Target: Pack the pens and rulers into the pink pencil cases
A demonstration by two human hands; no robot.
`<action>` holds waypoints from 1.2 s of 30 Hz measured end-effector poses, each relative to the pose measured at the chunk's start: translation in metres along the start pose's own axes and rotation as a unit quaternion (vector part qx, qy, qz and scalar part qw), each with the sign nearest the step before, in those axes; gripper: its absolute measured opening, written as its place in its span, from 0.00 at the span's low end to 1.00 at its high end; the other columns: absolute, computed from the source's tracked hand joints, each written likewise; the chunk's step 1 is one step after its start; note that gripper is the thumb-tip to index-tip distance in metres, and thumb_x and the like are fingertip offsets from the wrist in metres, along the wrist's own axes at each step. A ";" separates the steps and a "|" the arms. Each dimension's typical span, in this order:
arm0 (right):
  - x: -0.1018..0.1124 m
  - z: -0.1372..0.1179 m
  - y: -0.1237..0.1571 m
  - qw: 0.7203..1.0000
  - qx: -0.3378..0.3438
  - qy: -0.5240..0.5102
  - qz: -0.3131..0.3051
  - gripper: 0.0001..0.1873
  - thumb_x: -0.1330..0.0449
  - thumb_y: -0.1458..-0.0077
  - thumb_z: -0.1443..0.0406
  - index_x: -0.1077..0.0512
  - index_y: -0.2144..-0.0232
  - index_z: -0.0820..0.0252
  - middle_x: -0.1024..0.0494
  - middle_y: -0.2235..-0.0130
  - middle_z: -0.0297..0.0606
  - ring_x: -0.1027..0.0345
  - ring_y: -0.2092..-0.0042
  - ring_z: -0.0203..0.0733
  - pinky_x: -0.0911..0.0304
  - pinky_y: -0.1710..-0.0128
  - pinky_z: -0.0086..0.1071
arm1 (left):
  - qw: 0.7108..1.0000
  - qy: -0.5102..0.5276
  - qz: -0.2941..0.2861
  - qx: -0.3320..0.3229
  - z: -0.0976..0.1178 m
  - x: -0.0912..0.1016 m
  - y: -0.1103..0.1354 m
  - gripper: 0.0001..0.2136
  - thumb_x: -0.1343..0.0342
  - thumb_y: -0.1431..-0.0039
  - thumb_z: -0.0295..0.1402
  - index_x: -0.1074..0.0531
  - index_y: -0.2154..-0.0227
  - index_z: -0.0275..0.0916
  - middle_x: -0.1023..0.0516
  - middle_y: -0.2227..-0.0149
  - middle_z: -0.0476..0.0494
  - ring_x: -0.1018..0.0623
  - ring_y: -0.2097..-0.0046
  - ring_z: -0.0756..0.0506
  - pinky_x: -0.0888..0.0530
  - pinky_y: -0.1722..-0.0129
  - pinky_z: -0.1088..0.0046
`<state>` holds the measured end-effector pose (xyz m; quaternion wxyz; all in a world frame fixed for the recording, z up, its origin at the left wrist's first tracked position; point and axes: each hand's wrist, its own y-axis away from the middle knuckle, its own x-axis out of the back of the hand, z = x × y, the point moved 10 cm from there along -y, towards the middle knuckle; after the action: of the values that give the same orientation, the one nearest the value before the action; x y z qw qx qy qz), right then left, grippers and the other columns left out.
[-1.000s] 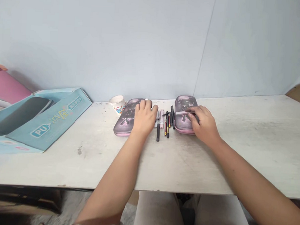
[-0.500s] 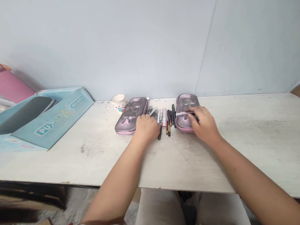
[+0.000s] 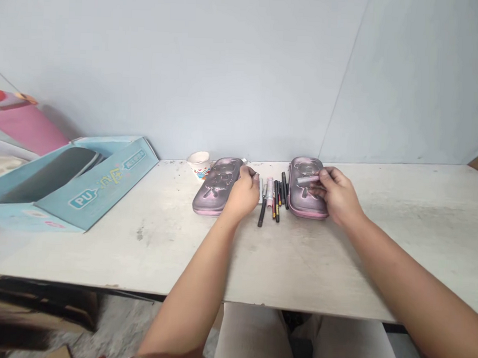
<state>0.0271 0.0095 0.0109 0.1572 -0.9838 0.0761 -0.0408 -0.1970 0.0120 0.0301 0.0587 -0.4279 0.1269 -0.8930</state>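
fingers [image 3: 327, 175] of right hand [image 3: 338, 196] grip pink marker [image 3: 307, 179] over pencil case [image 3: 304, 205], left hand [image 3: 244, 194] curled on 2nd case [image 3: 215, 188]

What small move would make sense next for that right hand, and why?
Probably lay the pink pen down among the pens beside it: the right hand holds it just above the pencil case, which looks shut, and the row lies close by.

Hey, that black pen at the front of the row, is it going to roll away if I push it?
Probably, yes. The black pen looks slim and round, so a sideways push would likely roll it across the flat table top. It also looks light, so a small nudge may be enough. The pens beside it might block it on that side.
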 end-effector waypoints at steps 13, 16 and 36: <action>-0.175 -0.013 -0.006 0.658 0.242 0.578 -0.417 0.16 0.47 0.51 0.69 0.29 0.59 0.56 0.25 0.60 0.45 0.29 0.62 0.45 0.38 0.67 0.33 | 0.992 0.086 0.063 0.064 -0.029 0.000 -0.005 0.10 0.61 0.39 0.34 0.37 0.62 0.38 0.25 0.62 0.38 0.26 0.58 0.42 0.32 0.58 0.66; -0.190 0.004 -0.005 0.595 0.194 0.626 -0.465 0.16 0.43 0.54 0.69 0.26 0.60 0.61 0.23 0.61 0.49 0.28 0.63 0.48 0.38 0.69 0.34 | 0.992 0.084 0.062 0.066 -0.030 -0.003 -0.003 0.10 0.61 0.39 0.34 0.37 0.61 0.38 0.25 0.62 0.37 0.25 0.58 0.41 0.32 0.58 0.65; -0.123 -0.073 -0.021 0.736 0.284 0.542 -0.291 0.13 0.54 0.41 0.61 0.35 0.57 0.58 0.23 0.60 0.42 0.30 0.61 0.44 0.43 0.66 0.32 | 0.992 0.092 0.065 -0.057 -0.002 -0.004 0.001 0.09 0.59 0.40 0.29 0.36 0.61 0.37 0.27 0.60 0.39 0.28 0.56 0.44 0.34 0.55 0.68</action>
<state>-0.0987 0.0274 0.0799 0.3422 -0.6790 -0.1567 -0.6303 -0.1961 0.0121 0.0250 0.0805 -0.3376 0.2101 -0.9140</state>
